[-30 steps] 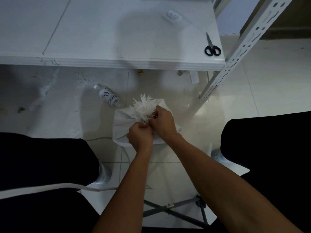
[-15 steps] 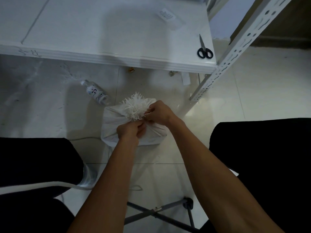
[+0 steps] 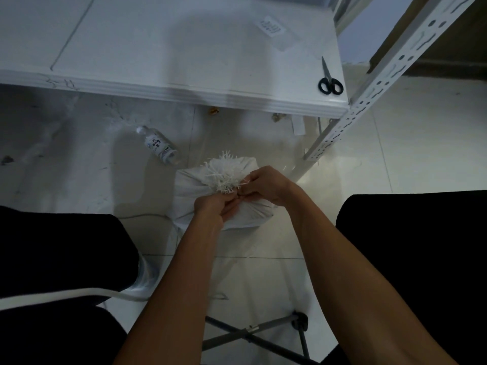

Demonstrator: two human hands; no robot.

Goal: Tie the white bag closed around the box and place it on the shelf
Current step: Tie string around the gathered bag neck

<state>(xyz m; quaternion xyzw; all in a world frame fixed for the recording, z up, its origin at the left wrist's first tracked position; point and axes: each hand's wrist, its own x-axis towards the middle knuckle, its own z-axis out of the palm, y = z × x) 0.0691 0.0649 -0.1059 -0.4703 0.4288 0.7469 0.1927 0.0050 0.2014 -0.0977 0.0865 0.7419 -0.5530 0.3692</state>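
The white bag [image 3: 195, 185] sits on the tiled floor between my knees, stretched square over the box inside, which is hidden. Its frayed mouth [image 3: 224, 172] is gathered into a tuft on top. My left hand [image 3: 213, 209] pinches the gathered neck from the near side. My right hand [image 3: 266, 184] grips the neck from the right, fingertips meeting the left hand's. The white shelf [image 3: 184, 48] spans the top of the view, just beyond the bag.
Black scissors [image 3: 329, 80] lie at the shelf's right end beside a perforated white upright [image 3: 369, 93]. A small bottle [image 3: 159, 146] lies on the floor left of the bag. A paper label [image 3: 271, 26] rests on the shelf. A stool's crossed legs [image 3: 253, 335] are below.
Both hands stay at the bag's neck; the fingers have shifted slightly around the gathered tuft. The view has swung a little, and the bag has stayed in place.
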